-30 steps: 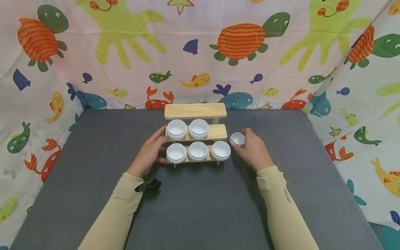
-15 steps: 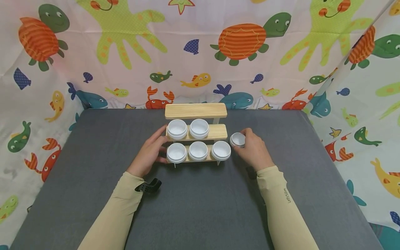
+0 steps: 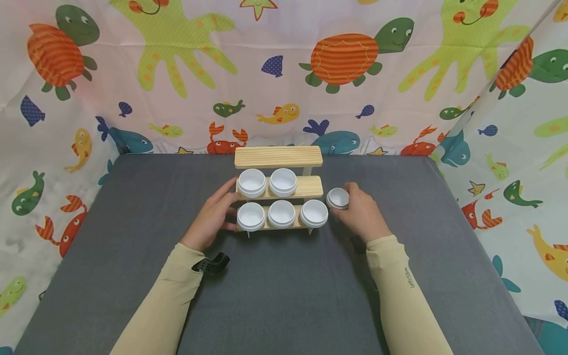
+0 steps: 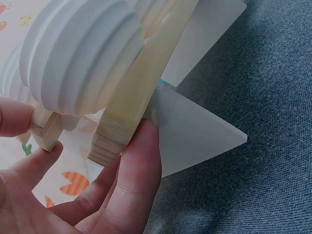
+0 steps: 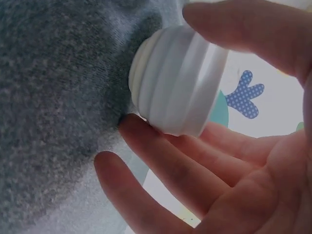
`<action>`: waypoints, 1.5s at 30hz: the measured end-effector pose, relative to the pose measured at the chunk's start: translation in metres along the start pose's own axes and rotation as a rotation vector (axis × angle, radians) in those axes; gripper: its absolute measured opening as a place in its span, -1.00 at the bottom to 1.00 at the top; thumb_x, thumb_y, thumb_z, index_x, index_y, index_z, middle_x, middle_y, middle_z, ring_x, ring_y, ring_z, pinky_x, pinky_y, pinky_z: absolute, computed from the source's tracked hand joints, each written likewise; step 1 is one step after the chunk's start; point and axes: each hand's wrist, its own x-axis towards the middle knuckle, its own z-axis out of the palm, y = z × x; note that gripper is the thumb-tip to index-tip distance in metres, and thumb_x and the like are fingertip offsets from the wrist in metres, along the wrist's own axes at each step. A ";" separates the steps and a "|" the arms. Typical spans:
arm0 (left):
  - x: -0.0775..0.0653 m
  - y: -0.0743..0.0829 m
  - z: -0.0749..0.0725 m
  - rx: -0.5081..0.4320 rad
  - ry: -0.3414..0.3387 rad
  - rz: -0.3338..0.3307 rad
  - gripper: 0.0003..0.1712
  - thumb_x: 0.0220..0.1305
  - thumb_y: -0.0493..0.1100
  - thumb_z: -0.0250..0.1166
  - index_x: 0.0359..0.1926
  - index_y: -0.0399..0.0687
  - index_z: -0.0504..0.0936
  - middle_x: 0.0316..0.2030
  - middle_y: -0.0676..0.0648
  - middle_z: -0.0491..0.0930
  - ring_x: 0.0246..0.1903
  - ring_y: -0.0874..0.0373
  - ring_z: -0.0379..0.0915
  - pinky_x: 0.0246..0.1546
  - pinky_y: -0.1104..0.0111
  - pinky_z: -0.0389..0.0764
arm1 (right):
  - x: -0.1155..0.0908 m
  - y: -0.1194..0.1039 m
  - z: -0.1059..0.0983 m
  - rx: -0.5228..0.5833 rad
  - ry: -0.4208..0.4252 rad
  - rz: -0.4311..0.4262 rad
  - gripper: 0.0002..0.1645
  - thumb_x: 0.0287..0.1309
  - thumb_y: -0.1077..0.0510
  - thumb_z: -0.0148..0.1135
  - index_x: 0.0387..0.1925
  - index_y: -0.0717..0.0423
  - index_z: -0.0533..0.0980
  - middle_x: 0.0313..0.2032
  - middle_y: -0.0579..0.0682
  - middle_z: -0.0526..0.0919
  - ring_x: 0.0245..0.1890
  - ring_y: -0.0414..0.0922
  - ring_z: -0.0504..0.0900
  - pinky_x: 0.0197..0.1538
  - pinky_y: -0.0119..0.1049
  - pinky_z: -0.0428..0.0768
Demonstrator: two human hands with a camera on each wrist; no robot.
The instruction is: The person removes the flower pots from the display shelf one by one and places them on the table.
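Right hand (image 3: 361,212) holding a white, round, ribbed cup (image 3: 338,198) beside a pale wooden three-tier stand (image 3: 278,157).
The right grip pinches the cup between thumb and fingers, upright at the grey cloth-covered worktop (image 3: 284,296), just right of the stand; base contact cannot be confirmed. The left hand (image 3: 210,217) grips the stand's left end. Five white, ribbed, round cups (image 3: 281,214) occupy the stand: three on the front tier, two on the middle. All six mouths face up, showing white interiors.
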 end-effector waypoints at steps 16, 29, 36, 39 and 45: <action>0.003 -0.001 0.005 -0.038 -0.006 0.024 -0.28 0.58 0.12 0.12 0.67 0.57 0.21 0.41 -0.17 0.53 0.08 -0.18 0.62 -0.29 0.11 0.83 | -0.039 -0.052 -0.052 0.008 0.159 -0.094 -0.07 0.37 -0.10 0.38 0.58 0.27 0.32 0.47 0.33 0.49 0.41 0.30 0.54 0.41 0.35 0.53; 0.005 -0.003 0.002 -0.045 0.003 0.008 -0.29 0.58 0.15 0.12 0.66 0.58 0.22 0.42 -0.19 0.53 0.10 -0.18 0.62 -0.31 0.13 0.83 | -0.039 -0.138 -0.033 -0.032 0.136 -0.310 -0.03 0.26 -0.23 0.52 0.48 0.22 0.43 0.36 0.22 0.61 0.18 0.17 0.73 0.23 0.16 0.72; 0.007 -0.003 0.003 -0.074 -0.008 0.012 -0.31 0.58 0.14 0.13 0.65 0.58 0.25 0.42 -0.20 0.53 0.09 -0.19 0.62 -0.32 0.13 0.82 | -0.032 -0.150 -0.023 -0.060 0.122 -0.302 -0.05 0.24 -0.21 0.55 0.45 0.23 0.45 0.29 0.21 0.65 0.10 0.13 0.74 0.16 0.11 0.75; 0.006 -0.003 0.003 -0.075 -0.007 0.006 -0.31 0.58 0.14 0.13 0.64 0.59 0.26 0.42 -0.20 0.53 0.09 -0.20 0.62 -0.32 0.12 0.82 | -0.030 -0.151 -0.020 -0.060 0.110 -0.291 -0.05 0.24 -0.21 0.55 0.45 0.22 0.44 0.26 0.22 0.65 0.06 0.15 0.76 0.14 0.11 0.76; 0.003 -0.005 0.001 -0.077 0.006 0.008 -0.31 0.57 0.11 0.12 0.64 0.57 0.27 0.41 -0.22 0.53 0.07 -0.17 0.64 -0.34 0.14 0.82 | -0.025 -0.154 -0.013 -0.076 0.112 -0.312 -0.14 0.28 -0.17 0.53 0.42 0.21 0.47 0.18 0.22 0.69 -0.02 0.18 0.79 0.08 0.13 0.78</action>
